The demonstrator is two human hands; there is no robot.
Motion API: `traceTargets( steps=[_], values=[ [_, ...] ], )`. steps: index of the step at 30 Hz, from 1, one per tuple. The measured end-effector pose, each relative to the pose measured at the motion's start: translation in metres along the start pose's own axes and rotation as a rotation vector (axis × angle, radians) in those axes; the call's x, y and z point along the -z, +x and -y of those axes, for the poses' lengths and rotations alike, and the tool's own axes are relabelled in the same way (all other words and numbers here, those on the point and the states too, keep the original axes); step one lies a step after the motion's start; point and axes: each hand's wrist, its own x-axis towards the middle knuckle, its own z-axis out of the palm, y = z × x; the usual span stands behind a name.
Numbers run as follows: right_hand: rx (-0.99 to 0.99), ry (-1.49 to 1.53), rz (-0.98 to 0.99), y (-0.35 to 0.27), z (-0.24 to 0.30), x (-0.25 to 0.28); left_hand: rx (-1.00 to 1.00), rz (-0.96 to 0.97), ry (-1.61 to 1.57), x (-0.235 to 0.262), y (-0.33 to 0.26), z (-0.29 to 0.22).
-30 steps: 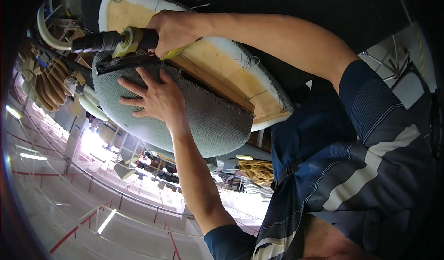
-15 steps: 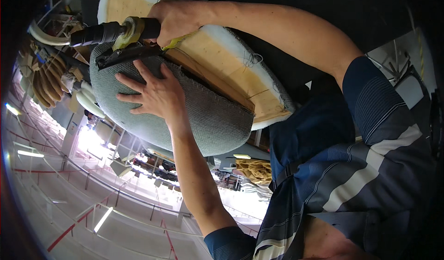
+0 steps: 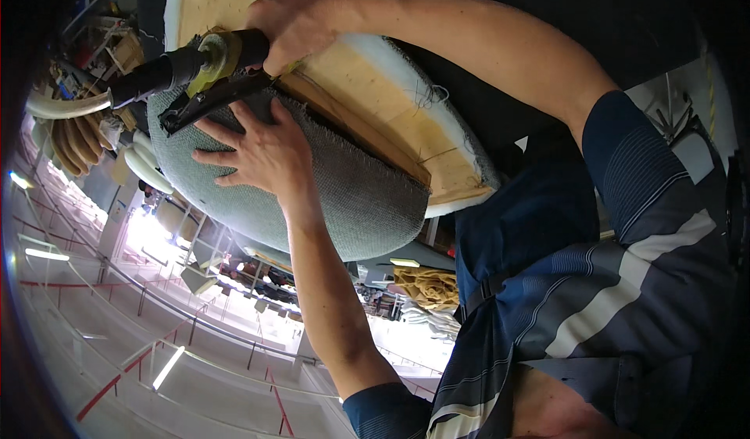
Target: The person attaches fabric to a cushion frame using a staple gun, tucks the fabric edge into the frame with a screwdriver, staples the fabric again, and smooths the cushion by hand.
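Note:
My right hand (image 3: 291, 26) is wrapped round the black grip of a staple gun (image 3: 209, 105), a dark tool with yellow tape on its body and a pale hose at its end. The long black magazine lies over a grey fabric-covered piece (image 3: 355, 197), close to my left fingertips. On that fabric my left hand (image 3: 269, 156) rests flat with its fingers spread. Behind the frayed fabric edge is a bare wooden panel (image 3: 359, 99) bordered by white padding (image 3: 384, 56). The gun's nose is hidden by my right hand and the piece.
A black surface (image 3: 500, 17) lies beyond the wooden panel. Curved brown parts (image 3: 74, 144) and white ones (image 3: 147, 165) stand at the left. Lower down are folded brown cloth (image 3: 430, 287), ceiling lights (image 3: 168, 367) and red beams.
The staple gun has tilted, its hose end and magazine tip dropping a little in the view. My right hand has shifted slightly with it. My left hand stays spread on the fabric.

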Motion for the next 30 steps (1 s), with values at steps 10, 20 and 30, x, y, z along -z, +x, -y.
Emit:
traceTargets(
  steps=[10, 20, 30],
  values=[
    [0.093, -0.008, 0.023, -0.001, -0.002, -0.001, -0.009, -0.041, -0.025, 0.001, 0.000, -0.002],
    [-0.012, -0.060, -0.016, -0.013, 0.009, 0.009, 0.015, 0.022, 0.033, -0.001, 0.000, 0.002],
    [0.070, 0.037, 0.015, -0.008, -0.008, -0.001, 0.018, 0.027, 0.060, -0.002, 0.001, 0.000]
  ],
)
